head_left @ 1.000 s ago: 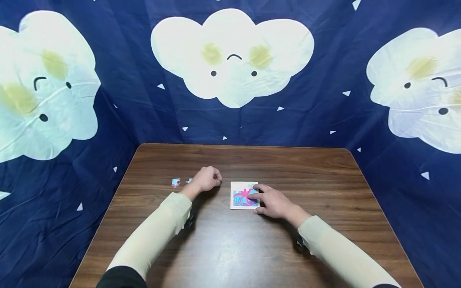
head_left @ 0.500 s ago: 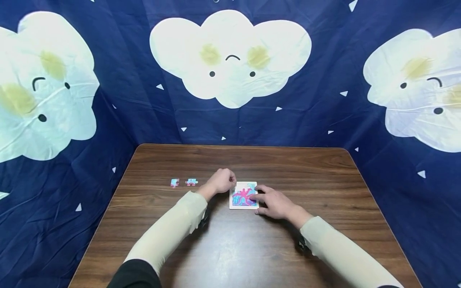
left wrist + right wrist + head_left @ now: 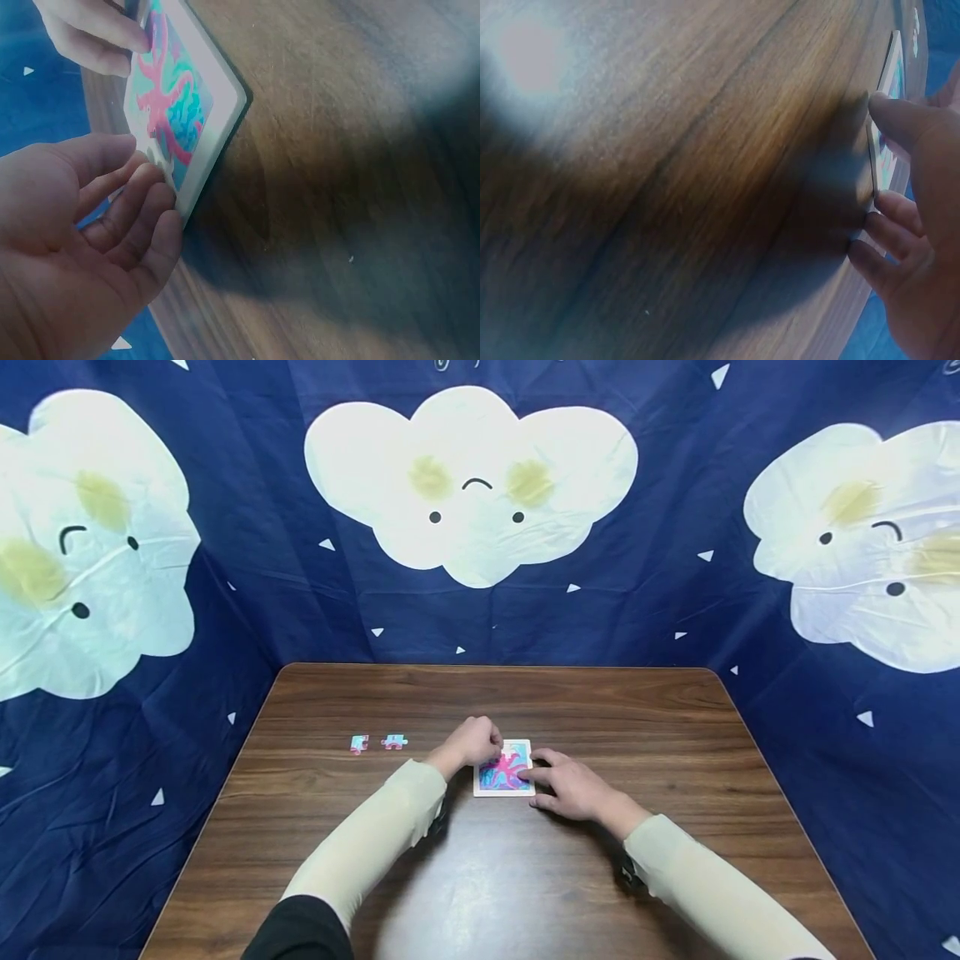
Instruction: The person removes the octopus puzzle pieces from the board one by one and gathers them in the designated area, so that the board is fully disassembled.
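Observation:
A small square jigsaw puzzle [image 3: 495, 793], with a pale frame and a pink octopus-like shape on blue, lies on the table. Over its upper left part is my left hand [image 3: 474, 742], thumb and fingertips drawn together in a pinch. A puzzle piece [image 3: 155, 144] shows partly at these fingertips in the left wrist view; the fingers hide most of it. My right hand [image 3: 576, 787] rests along the right side, its index finger on the picture and its thumb at the lower right edge. In the right wrist view the thumb and other fingers touch the frame's edge [image 3: 875, 169].
Two loose jigsaw pieces, one at far left [image 3: 359, 743] and one beside it [image 3: 393, 742], lie left of the puzzle. The brown wooden table [image 3: 615, 710] has rounded far corners. Blue cloth [image 3: 300, 618] with white clouds hangs around it.
My left hand has moved right, from beside the loose pieces to over the puzzle's upper left part. The right hand has stayed at the puzzle's right side.

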`<state>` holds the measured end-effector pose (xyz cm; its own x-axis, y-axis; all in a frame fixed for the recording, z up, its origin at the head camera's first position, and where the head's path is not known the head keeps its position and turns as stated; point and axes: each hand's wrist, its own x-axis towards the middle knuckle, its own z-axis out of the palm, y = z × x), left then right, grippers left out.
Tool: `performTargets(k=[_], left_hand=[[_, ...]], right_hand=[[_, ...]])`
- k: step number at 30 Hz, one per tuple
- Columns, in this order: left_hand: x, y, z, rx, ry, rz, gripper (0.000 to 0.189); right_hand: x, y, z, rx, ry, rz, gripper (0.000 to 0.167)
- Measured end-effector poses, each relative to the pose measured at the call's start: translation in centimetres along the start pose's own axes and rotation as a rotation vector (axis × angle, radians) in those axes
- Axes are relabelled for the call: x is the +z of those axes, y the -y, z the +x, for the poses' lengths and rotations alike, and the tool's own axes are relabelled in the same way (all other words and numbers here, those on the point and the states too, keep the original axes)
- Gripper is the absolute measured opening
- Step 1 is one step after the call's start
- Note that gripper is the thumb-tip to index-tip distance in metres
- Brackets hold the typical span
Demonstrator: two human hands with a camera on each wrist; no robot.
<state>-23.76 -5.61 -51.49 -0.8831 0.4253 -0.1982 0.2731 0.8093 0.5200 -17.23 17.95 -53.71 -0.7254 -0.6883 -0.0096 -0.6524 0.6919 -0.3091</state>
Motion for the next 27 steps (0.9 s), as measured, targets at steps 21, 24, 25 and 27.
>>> performTargets(k=[21,24,25,27], left_hand=[[0.9,-1.3,0.5,0.019,0.000,0.077,0.008],[1.0,-1.3,0.4,0.021,0.003,0.077,0.009],[1.0,-1.3,0.4,0.023,0.006,0.076,0.009],[1.0,-1.3,0.4,0.024,0.011,0.072,0.011]], right_hand=[[0.1,-0.2,0.3,-0.021,-0.006,-0.017,0.047],[0.1,-0.2,0.4,-0.017,-0.003,-0.013,0.048],[0.1,-0.2,0.4,-0.014,-0.001,-0.013,0.048],[0.1,-0.2,0.4,-0.008,0.002,-0.013,0.049]])
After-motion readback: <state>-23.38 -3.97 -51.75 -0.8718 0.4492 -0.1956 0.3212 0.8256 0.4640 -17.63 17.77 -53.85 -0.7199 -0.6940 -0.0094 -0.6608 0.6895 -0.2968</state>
